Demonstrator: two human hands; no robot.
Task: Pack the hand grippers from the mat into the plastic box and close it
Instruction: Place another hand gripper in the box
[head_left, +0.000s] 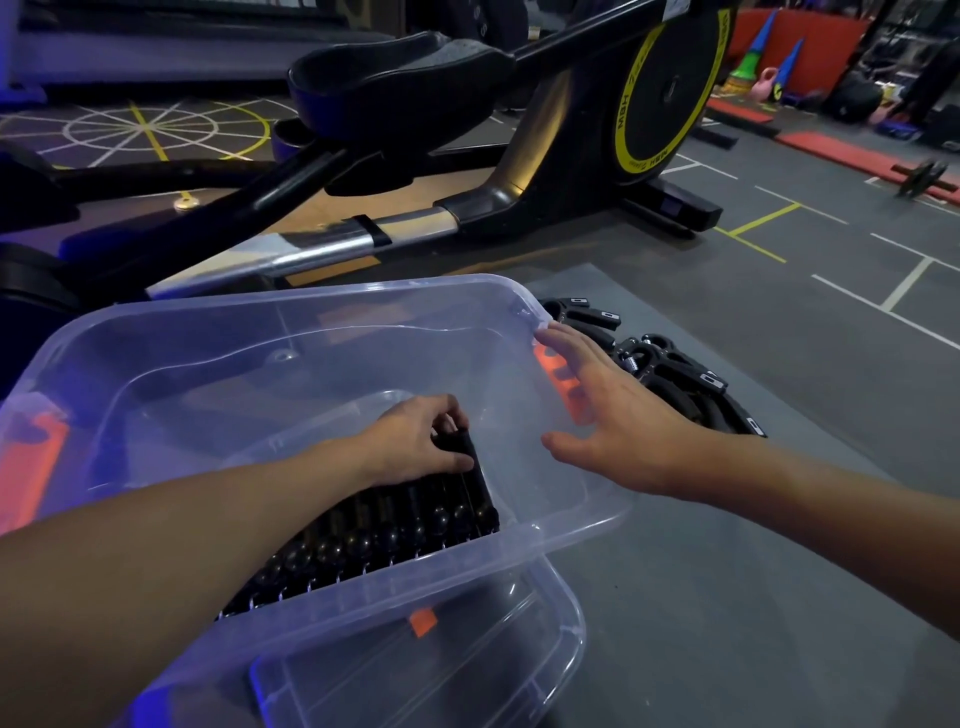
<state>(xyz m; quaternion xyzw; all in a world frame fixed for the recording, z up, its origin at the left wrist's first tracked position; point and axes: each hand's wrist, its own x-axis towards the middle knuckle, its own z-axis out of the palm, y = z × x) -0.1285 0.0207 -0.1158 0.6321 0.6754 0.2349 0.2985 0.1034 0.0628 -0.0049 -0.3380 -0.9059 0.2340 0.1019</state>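
Observation:
A clear plastic box (218, 332) with orange latches sits tilted in front of me on the grey mat (727, 571). A row of black hand grippers (374, 540) lines its near side. My left hand (421, 441) is inside the box and grips the black handle of the hand gripper at the row's right end. My right hand (618, 415) hovers with spread, straight fingers over the box's right rim, near an orange latch (556, 379). A pile of black hand grippers (670, 374) lies on the mat just beyond that hand.
The clear lid (467, 670) lies under the box's near corner. A black and yellow elliptical trainer (519, 156) stands right behind the box. Grey gym floor with white and yellow lines stretches to the right; a small dumbbell (924, 176) lies far right.

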